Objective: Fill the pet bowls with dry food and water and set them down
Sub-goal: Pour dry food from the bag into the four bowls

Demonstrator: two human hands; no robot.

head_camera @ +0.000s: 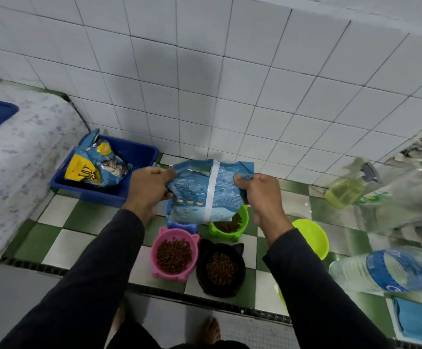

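I hold a blue bag of dry food [200,192] upright above the bowls. My left hand [147,187] grips its left upper edge and my right hand [260,195] grips its right upper edge. Under the bag, a blue cat-ear bowl [179,224] is mostly hidden. A green cat-ear bowl [230,226] holds kibble beside it. Nearer to me stand a pink cat-ear bowl [174,253] and a black cat-ear bowl [220,269], both with kibble. A lime round bowl [312,238] sits to the right, with no food visible in it.
A blue bin [129,157] at the left holds another blue-and-yellow food bag [96,162]. Plastic water bottles [381,270] and a spray bottle [348,190] lie at the right, above a blue cloth [421,321]. A tiled wall stands behind; a patterned mattress [16,159] is at the left.
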